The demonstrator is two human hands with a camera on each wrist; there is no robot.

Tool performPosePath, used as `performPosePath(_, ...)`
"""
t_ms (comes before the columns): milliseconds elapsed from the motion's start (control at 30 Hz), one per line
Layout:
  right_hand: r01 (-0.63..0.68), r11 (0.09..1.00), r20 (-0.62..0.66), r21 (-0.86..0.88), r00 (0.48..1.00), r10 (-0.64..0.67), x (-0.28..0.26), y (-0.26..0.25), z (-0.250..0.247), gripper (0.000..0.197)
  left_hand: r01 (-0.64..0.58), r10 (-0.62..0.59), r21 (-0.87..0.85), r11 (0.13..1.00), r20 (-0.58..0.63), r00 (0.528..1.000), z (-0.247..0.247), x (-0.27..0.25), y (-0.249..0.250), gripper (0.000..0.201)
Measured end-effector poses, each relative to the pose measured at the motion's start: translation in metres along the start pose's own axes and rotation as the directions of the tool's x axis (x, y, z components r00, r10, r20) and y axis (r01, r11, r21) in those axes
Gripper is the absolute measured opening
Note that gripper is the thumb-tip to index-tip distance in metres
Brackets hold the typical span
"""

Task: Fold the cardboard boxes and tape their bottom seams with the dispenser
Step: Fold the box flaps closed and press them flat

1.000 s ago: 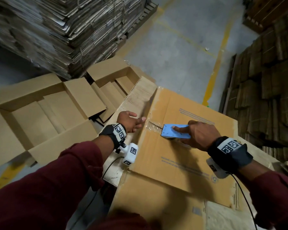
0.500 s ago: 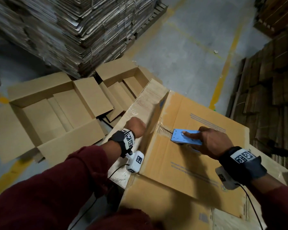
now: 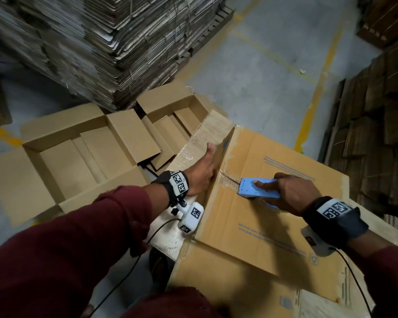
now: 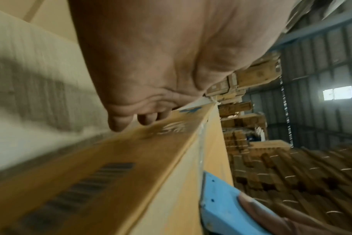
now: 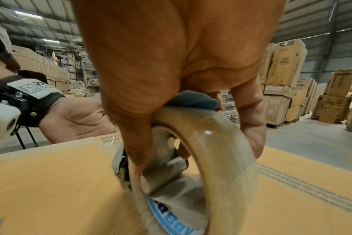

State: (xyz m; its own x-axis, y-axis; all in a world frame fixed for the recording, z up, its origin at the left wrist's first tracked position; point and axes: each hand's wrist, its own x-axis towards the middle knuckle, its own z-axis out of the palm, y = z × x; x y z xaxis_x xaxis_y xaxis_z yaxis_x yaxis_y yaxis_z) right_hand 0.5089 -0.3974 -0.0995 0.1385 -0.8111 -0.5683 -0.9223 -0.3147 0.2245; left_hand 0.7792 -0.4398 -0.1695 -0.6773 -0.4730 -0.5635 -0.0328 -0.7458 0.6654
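Taping of the bottom seam [image 3: 228, 180] is under way on 1 cardboard box [image 3: 273, 226], which lies on the near right of the scene with its bottom flaps up. The dispenser [image 3: 257, 191] is gripped by the right hand [image 3: 292, 193], fingers curled round it and the tape roll [image 5: 221, 159], index finger laid flat along its blue top. Its nose sits on the seam near the left edge. The seam's long axis runs left-right, toward the right hand, so the coming pull is judged rightward along it. The left hand [image 3: 202, 175] is pressed flat, fingers spread straight, against the box's left side wall, right beside the tape start, holding nothing. 2 open boxes [image 3: 78, 157] lie on the floor [image 3: 262, 65] at far left, beside flat cardboard stacks [image 3: 101, 42].
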Motion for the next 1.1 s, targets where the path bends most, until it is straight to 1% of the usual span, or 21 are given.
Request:
performPosePath(67, 0.0, 1.0, 0.0, -0.003, 1.0, 0.0, -0.001, 0.001, 0.001, 0.06, -0.033, 0.034, 0.01, 0.999, -0.175, 0.984, 0.002, 0.0, 0.004, 0.105)
performPosePath(100, -0.001, 1.0, -0.001, 0.002, 1.0, 0.001, -0.002, 0.0, 0.003, 0.06, -0.066, 0.075, 0.041, 0.997, -0.278, 0.958, 0.002, 0.003, 0.003, 0.106)
performPosePath(133, -0.001, 1.0, -0.004, 0.007, 1.0, 0.001, -0.003, 0.0, 0.005, 0.06, -0.096, 0.124, 0.089, 0.991, -0.399, 0.909, 0.003, 0.002, 0.001, 0.109)
performPosePath(167, 0.0, 1.0, -0.011, 0.012, 1.0, 0.0, -0.004, 0.0, 0.007, 0.06, -0.122, 0.174, 0.133, 0.984, -0.517, 0.838, 0.001, 0.002, -0.003, 0.108)
performPosePath(200, -0.001, 1.0, -0.016, 0.017, 1.0, 0.002, -0.004, 0.0, 0.007, 0.059, -0.158, 0.204, 0.13, 0.979, -0.599, 0.774, 0.001, 0.001, -0.009, 0.105)
performPosePath(233, -0.003, 1.0, -0.019, 0.019, 1.0, 0.003, -0.004, 0.0, 0.008, 0.059, -0.192, 0.211, 0.1, 0.976, -0.635, 0.744, 0.002, -0.001, -0.016, 0.103)
performPosePath(267, -0.001, 1.0, -0.021, 0.02, 1.0, 0.001, -0.004, 0.0, 0.008, 0.059, -0.21, 0.198, 0.055, 0.976, -0.618, 0.761, 0.007, -0.005, -0.02, 0.104)
performPosePath(333, 0.01, 1.0, -0.014, 0.029, 1.0, -0.009, -0.002, 0.002, 0.008, 0.059, -0.203, 0.182, 0.02, 0.979, -0.537, 0.824, 0.016, -0.01, -0.024, 0.11)
performPosePath(433, 0.018, 0.999, -0.016, 0.04, 1.0, -0.017, 0.001, 0.002, 0.007, 0.058, -0.161, 0.144, 0.003, 0.987, -0.465, 0.873, 0.019, -0.009, -0.02, 0.123)
performPosePath(500, 0.024, 0.999, -0.017, 0.037, 1.0, -0.024, 0.003, 0.001, 0.007, 0.058, -0.12, 0.128, 0.044, 0.992, -0.402, 0.907, 0.02, -0.006, -0.021, 0.126)
performPosePath(567, 0.025, 0.999, -0.014, 0.032, 1.0, -0.024, 0.005, 0.001, 0.006, 0.059, -0.051, 0.095, 0.151, 0.987, -0.304, 0.948, 0.022, 0.0, -0.033, 0.121)
performPosePath(667, 0.039, 0.999, -0.013, 0.029, 0.999, -0.039, 0.007, 0.001, 0.003, 0.059, 0.051, -0.014, 0.149, 0.988, -0.24, 0.971, 0.003, 0.022, -0.072, 0.11)
performPosePath(767, 0.045, 0.998, -0.006, 0.043, 0.999, -0.045, 0.008, 0.003, 0.0, 0.06, 0.204, -0.161, 0.121, 0.971, -0.296, 0.942, 0.002, -0.007, -0.067, 0.115)
performPosePath(800, 0.051, 0.998, -0.006, 0.037, 0.999, -0.051, 0.008, 0.003, -0.001, 0.06, 0.2, -0.152, 0.135, 0.971, -0.299, 0.942, 0.005, -0.018, -0.059, 0.114)
performPosePath(833, 0.057, 0.998, -0.003, 0.031, 0.998, -0.057, 0.008, 0.002, -0.001, 0.06, 0.146, -0.099, 0.143, 0.979, -0.294, 0.951, 0.007, -0.025, -0.052, 0.112)
performPosePath(900, 0.071, 0.997, 0.008, 0.04, 0.997, -0.072, 0.008, 0.002, -0.002, 0.06, -0.011, 0.114, 0.295, 0.955, -0.337, 0.935, 0.014, -0.035, -0.028, 0.11)
performPosePath(933, 0.085, 0.996, 0.009, 0.04, 0.996, -0.086, 0.007, 0.002, -0.004, 0.061, -0.08, 0.265, 0.463, 0.883, -0.35, 0.898, 0.02, -0.037, -0.012, 0.107)
performPosePath(967, 0.106, 0.994, 0.009, 0.025, 0.994, -0.106, 0.006, 0.003, -0.007, 0.061, -0.12, 0.406, 0.657, 0.744, -0.302, 0.862, 0.026, -0.034, 0.0, 0.101)
performPosePath(1000, 0.131, 0.991, 0.006, 0.003, 0.991, -0.131, 0.004, 0.003, -0.013, 0.06, -0.137, 0.502, 0.823, 0.551, -0.196, 0.842, 0.035, -0.031, 0.011, 0.097)
performPosePath(1033, 0.156, 0.988, -0.001, -0.019, 0.988, -0.156, 0.003, 0.004, -0.019, 0.058, -0.146, 0.547, 0.93, 0.338, -0.067, 0.835, 0.044, -0.026, 0.013, 0.097)
performPosePath(1100, 0.202, 0.978, -0.02, -0.052, 0.979, -0.203, 0.002, 0.006, -0.029, 0.056, -0.133, 0.49, 0.99, -0.055, 0.143, 0.86, 0.057, -0.01, 0.002, 0.104)
